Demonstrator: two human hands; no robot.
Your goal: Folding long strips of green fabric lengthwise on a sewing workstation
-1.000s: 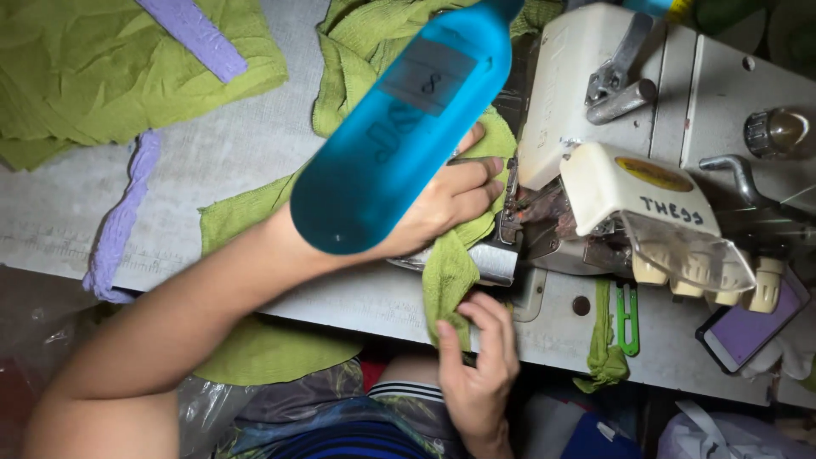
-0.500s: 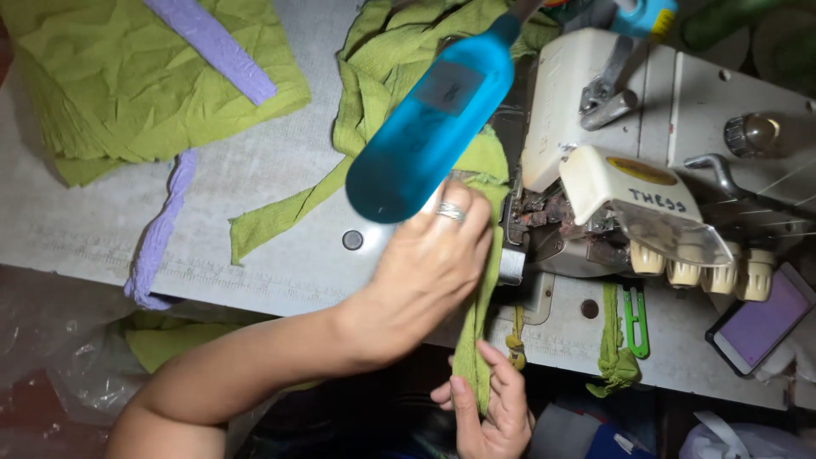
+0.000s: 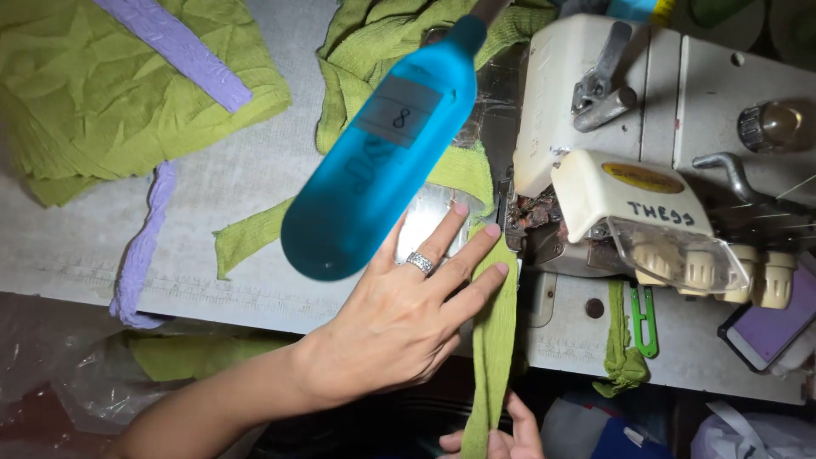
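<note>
My left hand [image 3: 399, 327], with a ring on one finger, lies flat with its fingers spread on a narrow green knit strip [image 3: 493, 357], fingertips just left of the presser foot of a white overlock sewing machine [image 3: 595, 110]. The strip runs from the needle area down over the table's front edge. My right hand [image 3: 510, 438] is at the bottom edge of the view, pinching the strip's lower end. A blurred blue bottle [image 3: 374, 170] with a label hangs close to the camera and hides part of my left hand and the machine bed.
A pile of green fabric [image 3: 102, 93] with a purple strip [image 3: 174, 42] on it lies far left on the grey table [image 3: 238, 170]. Another purple strip [image 3: 140, 255] hangs off the front edge. More green pieces [image 3: 374, 42] sit behind the bottle. Green snips [image 3: 643, 319] and a phone [image 3: 769, 327] lie at the right.
My left hand has slid back from the machine and opened flat on the strip. My right hand has dropped lower along the strip, now almost out of view.
</note>
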